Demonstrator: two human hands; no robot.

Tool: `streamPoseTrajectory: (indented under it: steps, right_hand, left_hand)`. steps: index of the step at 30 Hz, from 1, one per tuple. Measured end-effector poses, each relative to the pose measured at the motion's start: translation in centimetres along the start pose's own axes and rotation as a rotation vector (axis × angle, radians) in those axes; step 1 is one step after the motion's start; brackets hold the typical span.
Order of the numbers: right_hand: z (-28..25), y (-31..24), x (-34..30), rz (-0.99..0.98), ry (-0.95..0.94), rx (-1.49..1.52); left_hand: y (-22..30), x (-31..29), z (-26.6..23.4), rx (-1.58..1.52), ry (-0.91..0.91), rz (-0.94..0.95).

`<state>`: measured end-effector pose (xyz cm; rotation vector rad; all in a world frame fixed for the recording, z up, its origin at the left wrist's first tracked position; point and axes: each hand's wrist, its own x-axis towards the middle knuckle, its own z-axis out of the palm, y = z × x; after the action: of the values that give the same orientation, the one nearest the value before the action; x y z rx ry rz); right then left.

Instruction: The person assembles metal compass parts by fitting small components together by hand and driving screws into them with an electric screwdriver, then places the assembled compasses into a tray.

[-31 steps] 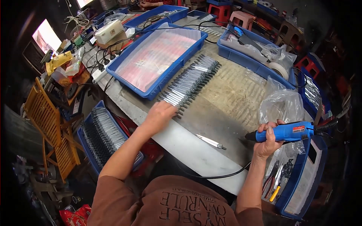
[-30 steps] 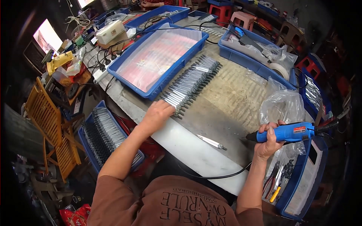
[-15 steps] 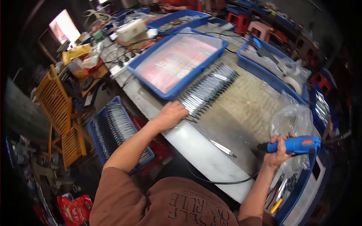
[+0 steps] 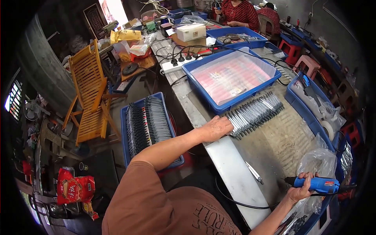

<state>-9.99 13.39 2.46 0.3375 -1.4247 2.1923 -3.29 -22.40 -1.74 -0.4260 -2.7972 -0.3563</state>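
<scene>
My left hand (image 4: 216,129) rests at the near left end of a row of slim silver rods with dark ends (image 4: 256,113). Its fingers are closed and curled downward, hiding whatever they may hold. In my right hand (image 4: 300,192), at the right side of the table, is a blue electric screwdriver (image 4: 319,185), its dark nose pointing left. A single silver rod (image 4: 254,172) lies apart, near the edge of the white board (image 4: 231,166) along the table's front.
A blue tray with pinkish sheets under clear film (image 4: 235,76) stands behind the row. Lower left is a blue crate of more rods (image 4: 156,117). A clear plastic bag (image 4: 317,160) and blue bin (image 4: 309,105) flank the right. Black cables cross the table; a wooden folding chair (image 4: 90,94) stands left.
The view has swung left, so the table sits farther right in the picture. My left hand remains by the row's end, and my right hand still holds the electric screwdriver.
</scene>
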Motion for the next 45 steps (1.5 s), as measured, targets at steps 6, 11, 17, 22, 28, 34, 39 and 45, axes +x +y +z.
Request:
streamPoseTrajectory:
  steps: [6,11,17,22,28,34,39,45]
  right_hand:
    - [0.1,0.0,0.0,-0.023,0.006,-0.012]
    - [0.1,-0.1,0.0,-0.023,0.010,-0.025]
    - [0.2,-0.3,0.0,-0.020,0.018,-0.023]
    - [0.2,-0.4,0.0,-0.014,0.043,-0.018]
    - [0.3,-0.5,0.1,0.003,0.059,0.008]
    - [0.2,-0.4,0.0,0.007,0.057,0.028]
    - [0.4,-0.2,-0.1,0.013,0.053,0.046]
    - [-0.6,-0.8,0.1,-0.020,0.084,0.002]
  left_hand:
    - [2.4,0.9,-0.2,-0.118,0.156,-0.003]
    - [6.5,3.0,0.1,-0.136,0.132,0.121]
    - [10.5,5.5,2.5,-0.137,0.040,0.153]
    - [11.8,6.6,4.0,-0.098,-0.040,0.119]
    - [11.9,6.7,5.0,-0.035,-0.059,0.073]
    - [11.1,6.7,5.9,-0.151,-0.030,0.023]
    - [10.9,6.5,5.5,-0.232,-0.067,-0.037]
    - [11.4,7.2,6.5,-0.254,-0.027,0.010]
